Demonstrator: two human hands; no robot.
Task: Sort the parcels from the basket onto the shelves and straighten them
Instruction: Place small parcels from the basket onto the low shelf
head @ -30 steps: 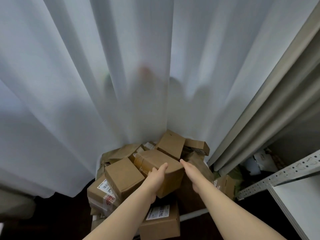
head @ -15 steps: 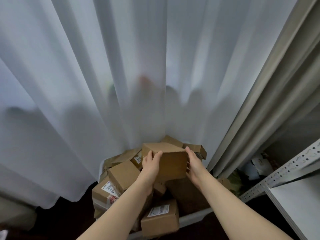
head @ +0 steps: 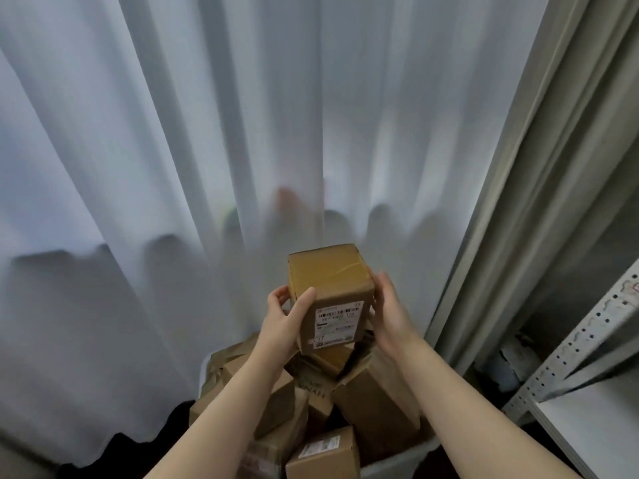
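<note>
- Since earlier, we have raised the parcel (head: 330,283) above the basket (head: 397,462), label (head: 337,323) facing us.
- Our left hand (head: 281,323) and right hand (head: 390,314) grasp its sides, lower centre.

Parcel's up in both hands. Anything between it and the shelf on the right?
Nothing visible blocks it. The parcel sits between the left hand and right hand, above the basket. The shelf board lies lower right; only its perforated upright stands at the near edge, so steer past that.
</note>
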